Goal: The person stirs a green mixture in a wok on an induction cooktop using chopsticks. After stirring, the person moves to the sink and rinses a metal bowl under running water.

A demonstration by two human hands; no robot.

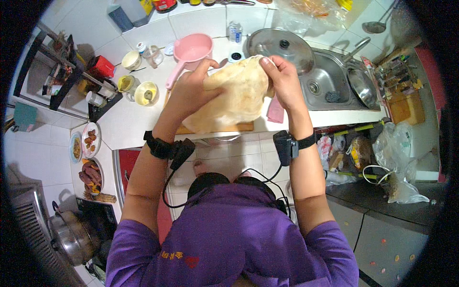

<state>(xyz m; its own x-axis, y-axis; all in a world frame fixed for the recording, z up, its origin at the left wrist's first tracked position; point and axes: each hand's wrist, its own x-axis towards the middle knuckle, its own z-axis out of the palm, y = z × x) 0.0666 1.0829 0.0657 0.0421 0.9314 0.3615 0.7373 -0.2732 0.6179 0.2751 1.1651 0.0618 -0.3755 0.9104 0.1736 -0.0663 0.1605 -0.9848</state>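
A large, floppy flatbread (236,89), pale yellow with light brown patches, hangs between my two hands above the counter. My left hand (193,88) grips its left edge, with the thumb raised at the top. At the upper right corner, my right hand (285,77) pinches it between thumb and fingers. Beneath the flatbread lies a wooden board (240,127), mostly hidden by it. A folded pink cloth (275,110) rests on the counter just below my right hand.
Behind my hands stand a pink ladle (193,48) and a large pan lid (279,48). Bowls (146,94) and glass jars sit left. To the right is a steel sink (319,84). Plates of food (91,140) line the left counter; a steel pot (73,235) stands nearer.
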